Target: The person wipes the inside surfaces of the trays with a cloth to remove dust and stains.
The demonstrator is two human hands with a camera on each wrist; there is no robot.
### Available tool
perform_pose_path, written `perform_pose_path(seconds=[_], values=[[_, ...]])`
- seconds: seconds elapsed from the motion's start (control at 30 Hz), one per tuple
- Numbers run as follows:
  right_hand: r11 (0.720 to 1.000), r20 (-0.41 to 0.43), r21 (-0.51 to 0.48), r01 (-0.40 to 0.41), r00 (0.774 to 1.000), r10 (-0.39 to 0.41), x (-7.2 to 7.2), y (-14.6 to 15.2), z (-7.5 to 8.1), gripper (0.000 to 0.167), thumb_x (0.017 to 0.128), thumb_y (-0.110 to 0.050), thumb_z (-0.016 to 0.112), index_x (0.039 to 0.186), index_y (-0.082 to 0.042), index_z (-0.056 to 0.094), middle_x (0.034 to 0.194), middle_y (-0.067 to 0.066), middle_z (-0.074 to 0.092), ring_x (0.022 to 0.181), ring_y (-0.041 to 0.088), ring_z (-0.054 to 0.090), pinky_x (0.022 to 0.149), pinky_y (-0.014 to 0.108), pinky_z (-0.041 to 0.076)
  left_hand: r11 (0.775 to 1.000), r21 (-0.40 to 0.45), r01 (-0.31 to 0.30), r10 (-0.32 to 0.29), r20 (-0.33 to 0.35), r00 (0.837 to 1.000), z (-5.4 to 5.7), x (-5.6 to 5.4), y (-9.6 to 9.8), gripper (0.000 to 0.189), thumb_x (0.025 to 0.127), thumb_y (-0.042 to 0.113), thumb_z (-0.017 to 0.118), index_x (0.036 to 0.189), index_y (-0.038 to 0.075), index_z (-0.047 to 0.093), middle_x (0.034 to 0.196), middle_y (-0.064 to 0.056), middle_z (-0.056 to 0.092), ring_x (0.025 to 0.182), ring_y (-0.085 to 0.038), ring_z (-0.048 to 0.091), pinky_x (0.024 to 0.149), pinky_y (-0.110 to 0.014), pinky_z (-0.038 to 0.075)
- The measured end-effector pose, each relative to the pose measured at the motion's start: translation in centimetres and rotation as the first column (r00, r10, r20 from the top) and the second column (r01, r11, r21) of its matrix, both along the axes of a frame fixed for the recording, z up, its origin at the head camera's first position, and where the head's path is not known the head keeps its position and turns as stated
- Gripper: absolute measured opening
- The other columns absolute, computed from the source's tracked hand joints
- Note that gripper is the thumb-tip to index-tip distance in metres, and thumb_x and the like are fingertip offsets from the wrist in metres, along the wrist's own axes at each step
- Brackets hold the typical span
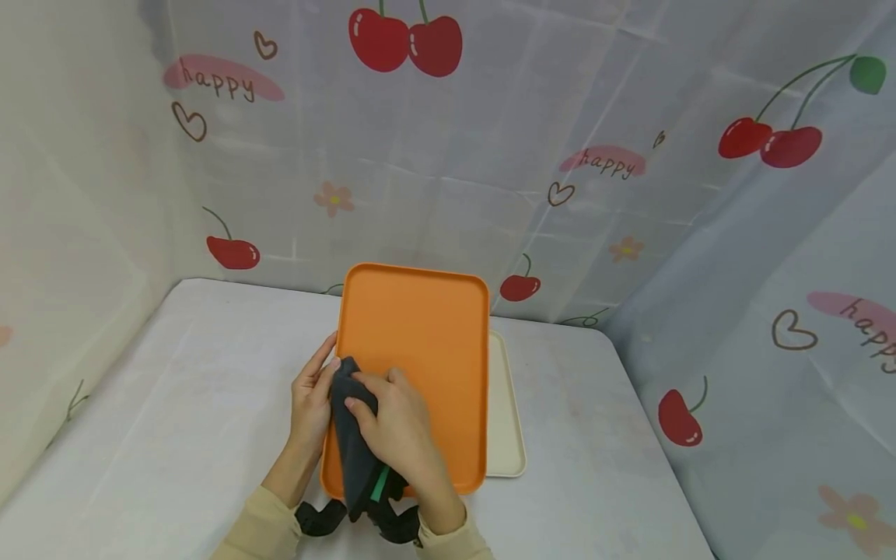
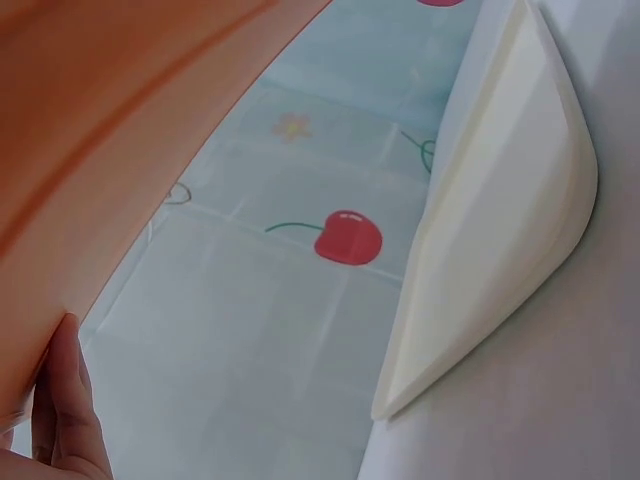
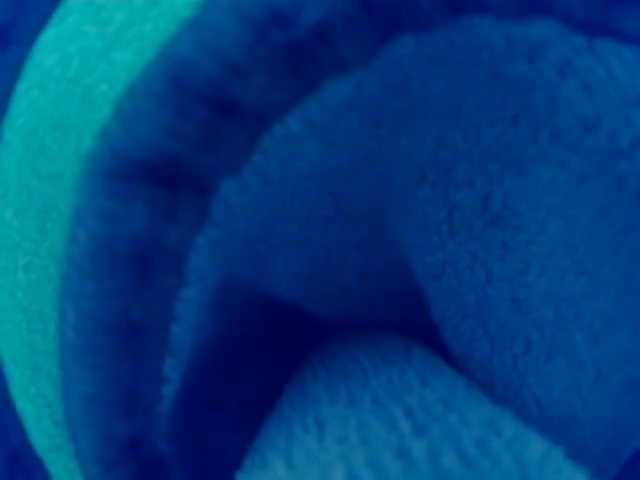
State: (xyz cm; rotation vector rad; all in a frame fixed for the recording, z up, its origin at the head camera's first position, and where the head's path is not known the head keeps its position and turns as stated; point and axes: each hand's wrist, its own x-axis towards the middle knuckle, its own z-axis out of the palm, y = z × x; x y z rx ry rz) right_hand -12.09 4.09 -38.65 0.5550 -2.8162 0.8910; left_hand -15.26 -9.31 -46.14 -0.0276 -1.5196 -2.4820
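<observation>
An orange tray (image 1: 430, 334) is held up, tilted, above the table. My left hand (image 1: 310, 404) grips its left rim; in the left wrist view the fingers (image 2: 72, 400) lie against the underside of the orange tray (image 2: 130, 130). Over the tray's left side, my right hand (image 1: 400, 428) holds a dark grey cloth (image 1: 352, 459) with a green strip, thumb and fingers bunching it against the surface. Folds of the cloth (image 3: 320, 220) fill the right wrist view, blurred and blue-tinted. The cloth hides part of the left rim.
Behind and below the orange tray, a cream tray (image 1: 505, 420) lies on the white table (image 1: 595, 435), partly covered from the head view. Cherry-printed curtains (image 1: 455, 140) stand at the table's back and sides. Black wrist straps (image 1: 322, 519) show near the sleeves.
</observation>
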Motion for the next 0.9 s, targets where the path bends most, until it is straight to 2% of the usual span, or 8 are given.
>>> perform_pose_path(seconds=[0.13,0.47,0.77,0.9], values=[[1.0,0.005,-0.017,0.004,1.0,-0.004,0.0,0.0,-0.2,0.034,0.091,-0.029,0.07,0.123,-0.018,0.07,0.082,-0.001,0.052,0.059,0.005,0.037,0.05,0.016,0.032,1.0,0.012,-0.006,0.006,0.01,1.0,0.0,0.0,0.0,0.048,0.101,0.018,0.054,0.147,0.007,0.044,0.09,0.011,0.074,0.081,-0.003,0.068,0.069,-0.016,0.056],[0.998,-0.009,-0.044,0.052,0.999,-0.053,0.2,0.8,-0.6,0.032,0.089,-0.027,0.071,0.121,-0.021,0.071,0.079,-0.002,0.049,0.057,0.006,0.035,0.05,0.017,0.031,1.0,0.005,0.015,-0.015,-0.015,1.0,0.0,0.2,-0.1,0.047,0.102,0.019,0.052,0.148,0.009,0.043,0.096,0.009,0.073,0.085,-0.005,0.068,0.071,-0.019,0.058],[0.987,-0.009,-0.051,0.153,0.988,-0.154,0.1,2.5,-0.9,0.032,0.09,-0.027,0.071,0.121,-0.022,0.071,0.081,0.0,0.049,0.055,0.007,0.035,0.048,0.018,0.032,0.996,-0.088,-0.028,0.034,0.066,0.997,0.0,0.0,-0.3,0.045,0.102,0.026,0.053,0.145,0.018,0.049,0.099,0.007,0.07,0.09,-0.007,0.069,0.075,-0.023,0.059],[0.981,-0.012,-0.055,0.188,0.982,-0.189,-0.1,3.4,-0.9,0.032,0.09,-0.025,0.071,0.122,-0.022,0.07,0.081,0.002,0.05,0.054,0.009,0.036,0.047,0.019,0.032,0.993,-0.113,-0.038,0.047,0.077,0.996,0.1,0.0,-0.5,0.045,0.101,0.028,0.054,0.145,0.02,0.049,0.102,0.008,0.07,0.09,-0.007,0.069,0.075,-0.023,0.059]])
